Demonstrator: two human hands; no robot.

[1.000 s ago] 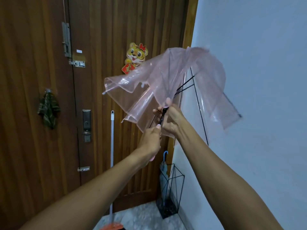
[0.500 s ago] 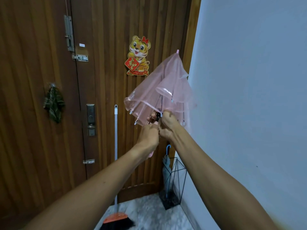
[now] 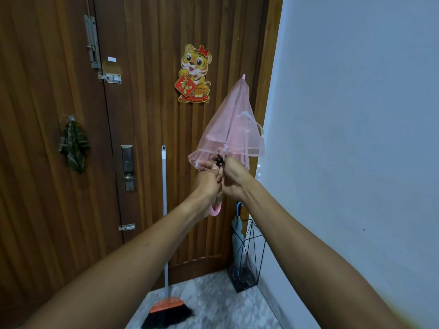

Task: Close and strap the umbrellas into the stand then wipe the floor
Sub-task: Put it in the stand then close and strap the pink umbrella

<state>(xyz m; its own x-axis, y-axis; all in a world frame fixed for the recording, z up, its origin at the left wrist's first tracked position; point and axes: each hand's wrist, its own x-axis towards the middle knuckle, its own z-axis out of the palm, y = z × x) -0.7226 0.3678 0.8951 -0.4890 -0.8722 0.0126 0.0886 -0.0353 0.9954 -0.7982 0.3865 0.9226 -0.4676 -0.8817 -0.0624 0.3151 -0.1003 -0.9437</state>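
The pink umbrella (image 3: 231, 129), half open a second ago, is now folded into a narrow cone at frame centre, tip up. The left hand (image 3: 206, 184) and right hand (image 3: 234, 179) both grip its shaft below the canopy. The wire stand (image 3: 248, 255) sits lower right of centre, holding another umbrella (image 3: 237, 231).

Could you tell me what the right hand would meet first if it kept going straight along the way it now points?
Probably the pink umbrella: the right hand points up and forward into its folded canopy, with the wooden door behind it.
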